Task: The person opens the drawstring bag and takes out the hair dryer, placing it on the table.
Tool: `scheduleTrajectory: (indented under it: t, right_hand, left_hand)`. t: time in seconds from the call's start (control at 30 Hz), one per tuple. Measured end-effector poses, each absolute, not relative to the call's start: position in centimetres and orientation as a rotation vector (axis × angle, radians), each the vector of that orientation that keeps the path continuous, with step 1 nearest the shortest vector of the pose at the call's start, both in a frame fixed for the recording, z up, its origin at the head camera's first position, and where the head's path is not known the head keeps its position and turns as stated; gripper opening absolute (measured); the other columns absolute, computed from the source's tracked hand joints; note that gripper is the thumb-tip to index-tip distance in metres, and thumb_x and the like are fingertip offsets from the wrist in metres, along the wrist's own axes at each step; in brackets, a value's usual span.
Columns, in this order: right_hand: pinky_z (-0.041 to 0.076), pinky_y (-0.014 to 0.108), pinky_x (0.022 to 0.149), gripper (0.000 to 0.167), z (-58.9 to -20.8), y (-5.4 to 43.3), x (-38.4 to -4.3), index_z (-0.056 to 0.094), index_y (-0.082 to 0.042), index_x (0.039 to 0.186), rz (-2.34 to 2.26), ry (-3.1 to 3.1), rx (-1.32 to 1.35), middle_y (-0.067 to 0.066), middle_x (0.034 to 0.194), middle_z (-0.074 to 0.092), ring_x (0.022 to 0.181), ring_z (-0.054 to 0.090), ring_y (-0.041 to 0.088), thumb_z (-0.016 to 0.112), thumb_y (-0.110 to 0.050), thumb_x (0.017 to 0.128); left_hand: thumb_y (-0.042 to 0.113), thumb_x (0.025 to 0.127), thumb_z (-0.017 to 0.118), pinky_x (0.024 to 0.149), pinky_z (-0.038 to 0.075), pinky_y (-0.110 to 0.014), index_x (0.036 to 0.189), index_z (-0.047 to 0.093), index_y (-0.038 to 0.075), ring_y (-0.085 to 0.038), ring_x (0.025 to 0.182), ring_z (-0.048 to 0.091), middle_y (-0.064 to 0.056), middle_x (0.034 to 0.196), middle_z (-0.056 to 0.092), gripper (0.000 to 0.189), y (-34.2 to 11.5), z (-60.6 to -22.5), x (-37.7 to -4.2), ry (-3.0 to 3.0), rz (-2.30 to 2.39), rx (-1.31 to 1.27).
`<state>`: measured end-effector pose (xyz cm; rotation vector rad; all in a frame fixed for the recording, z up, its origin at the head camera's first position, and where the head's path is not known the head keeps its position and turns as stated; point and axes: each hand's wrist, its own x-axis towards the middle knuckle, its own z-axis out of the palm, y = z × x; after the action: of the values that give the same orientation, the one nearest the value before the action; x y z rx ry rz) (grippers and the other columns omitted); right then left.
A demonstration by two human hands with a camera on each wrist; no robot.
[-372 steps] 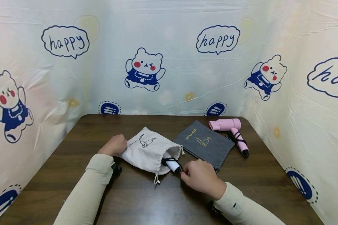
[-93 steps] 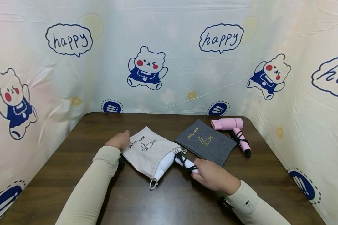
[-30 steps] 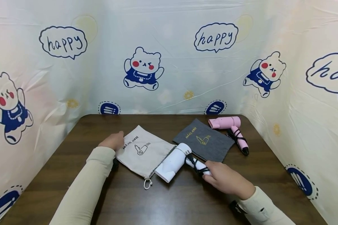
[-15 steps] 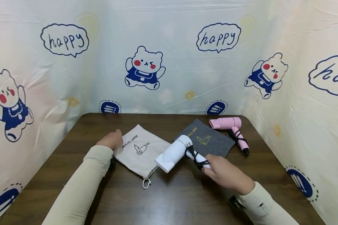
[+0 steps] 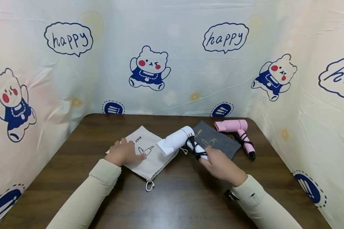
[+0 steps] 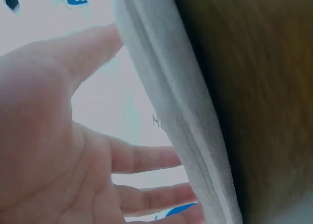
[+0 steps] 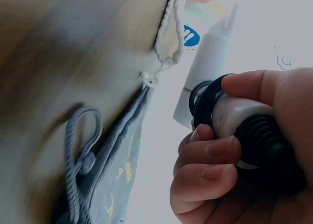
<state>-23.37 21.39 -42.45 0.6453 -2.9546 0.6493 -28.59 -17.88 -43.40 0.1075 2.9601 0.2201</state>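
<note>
In the head view a cream drawstring bag point(image 5: 154, 165) printed with a hair dryer picture lies flat on the table. My left hand point(image 5: 123, 153) rests on its left part, fingers spread and thumb stretched toward the print; the left wrist view shows the bag's edge point(image 6: 178, 111) across the extended fingers. My right hand point(image 5: 222, 166) grips a white hair dryer point(image 5: 173, 141) by the end of its handle, which has a black cord wound round it. The dryer's barrel overlaps the bag's right side, nozzle pointing left. Curled fingers point(image 7: 205, 185) wrap the handle in the right wrist view.
A dark grey drawstring bag point(image 5: 227, 146) with gold print lies right of the cream one, partly behind the white dryer. At the back right corner of the brown table point(image 5: 160, 210) sits a pink hair dryer point(image 5: 232, 125) with its cord wrapped. A printed curtain surrounds the table.
The white hair dryer, earlier mostly inside the cream bag, has come out to the right and is now up over the bag. My left hand has shifted from the corner onto the bag, fingers spread.
</note>
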Motion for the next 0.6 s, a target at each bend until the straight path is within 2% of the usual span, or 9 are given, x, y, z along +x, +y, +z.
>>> scheduleTrajectory:
  t: [0.13, 0.23, 0.43, 0.6]
  right_hand:
    - [0.045, 0.032, 0.058, 0.019, -42.6, 20.3, -24.5, 0.059, -0.009, 0.096, 0.684, -2.953, 0.593, 0.000, 0.076, 0.055, 0.064, 0.053, 0.015, 0.063, -0.027, 0.100]
    - [0.044, 0.032, 0.056, 0.020, -42.7, 19.4, -25.4, 0.059, -0.009, 0.093, 0.698, -2.951, 0.547, 0.002, 0.075, 0.055, 0.062, 0.053, 0.017, 0.063, -0.027, 0.099]
    - [0.045, 0.035, 0.058, 0.023, -43.2, 17.5, -27.3, 0.061, -0.006, 0.096, 0.742, -2.952, 0.435, 0.004, 0.077, 0.058, 0.065, 0.055, 0.020, 0.060, -0.029, 0.099]
    - [0.045, 0.037, 0.059, 0.023, -43.7, 16.1, -29.0, 0.061, -0.008, 0.090, 0.734, -2.949, 0.386, 0.005, 0.077, 0.059, 0.068, 0.056, 0.022, 0.057, -0.029, 0.099]
  left_hand:
    - [0.071, 0.078, 0.075, 0.084, 0.050, -0.066, 0.130, 0.057, -0.008, -0.054, 0.120, 0.048, -0.036, 0.130, 0.049, 0.096, -17.7, -43.5, -28.2, 2.926, 0.215, 0.134]
    - [0.069, 0.076, 0.079, 0.080, 0.051, -0.062, 0.127, 0.059, -0.008, -0.052, 0.114, 0.049, -0.035, 0.125, 0.050, 0.094, -17.8, -43.3, -28.4, 2.901, 0.194, 0.156]
    - [0.066, 0.074, 0.083, 0.086, 0.050, -0.064, 0.124, 0.061, -0.007, -0.052, 0.110, 0.052, -0.036, 0.124, 0.053, 0.091, -17.8, -42.8, -28.5, 2.863, 0.135, 0.197]
    - [0.066, 0.072, 0.084, 0.090, 0.050, -0.067, 0.127, 0.060, -0.008, -0.053, 0.110, 0.054, -0.037, 0.127, 0.053, 0.096, -17.8, -42.7, -28.8, 2.857, 0.102, 0.209]
